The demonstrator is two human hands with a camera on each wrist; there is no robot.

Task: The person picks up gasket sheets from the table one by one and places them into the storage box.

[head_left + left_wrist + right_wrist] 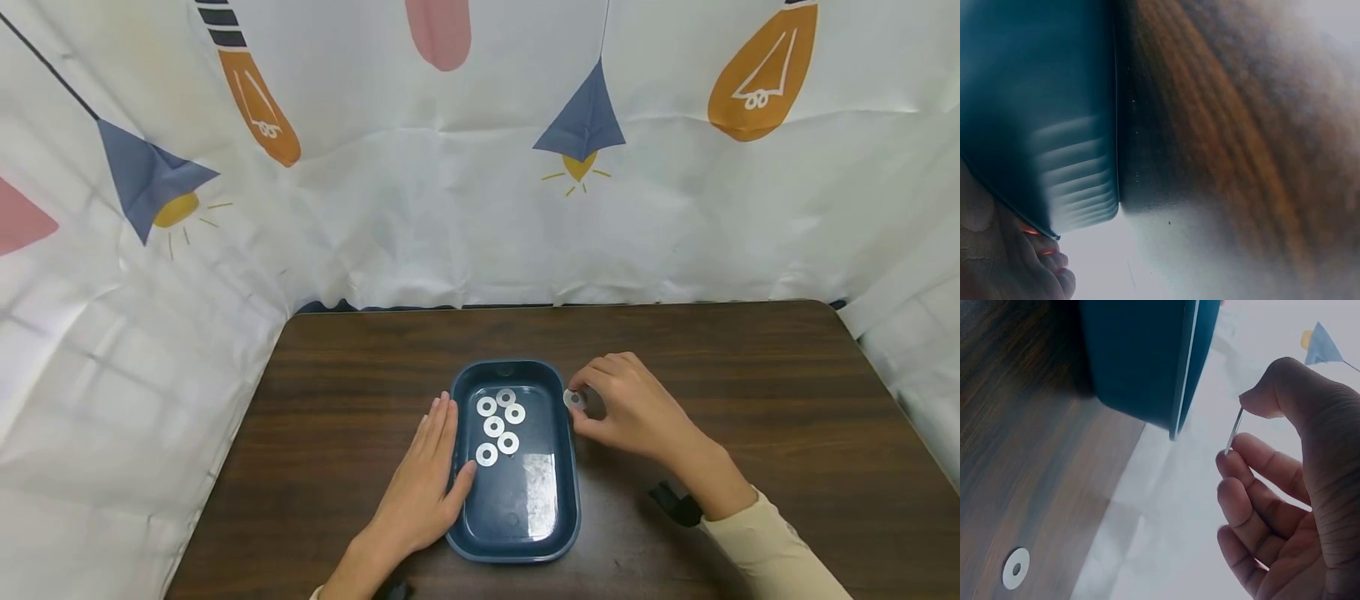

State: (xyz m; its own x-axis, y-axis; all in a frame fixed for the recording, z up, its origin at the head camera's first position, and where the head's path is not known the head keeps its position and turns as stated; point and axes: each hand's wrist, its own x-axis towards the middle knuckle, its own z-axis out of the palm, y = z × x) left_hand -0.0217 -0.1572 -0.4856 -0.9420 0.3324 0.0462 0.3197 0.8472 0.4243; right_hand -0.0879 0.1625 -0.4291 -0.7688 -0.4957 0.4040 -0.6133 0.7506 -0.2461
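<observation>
A dark blue rectangular tray (495, 521) lies lengthwise on the table. Several flat metal washers (479, 454) are spread singly over the far half of its floor. My left hand (418, 492) rests along the tray's left rim with its fingers straight and the thumb over the edge. Just outside the right rim, my right hand (630, 408) pinches another washer (567, 399) between thumb and fingertips. Seen edge-on in the right wrist view, that washer (1233, 432) is held off the table beside the tray wall (1141, 362).
One more washer (1016, 569) lies on the tabletop, showing only in the right wrist view. The brown wood-grain table (360, 358) meets a white patterned curtain (480, 217) at the back. A black strap (675, 502) sits at the right wrist.
</observation>
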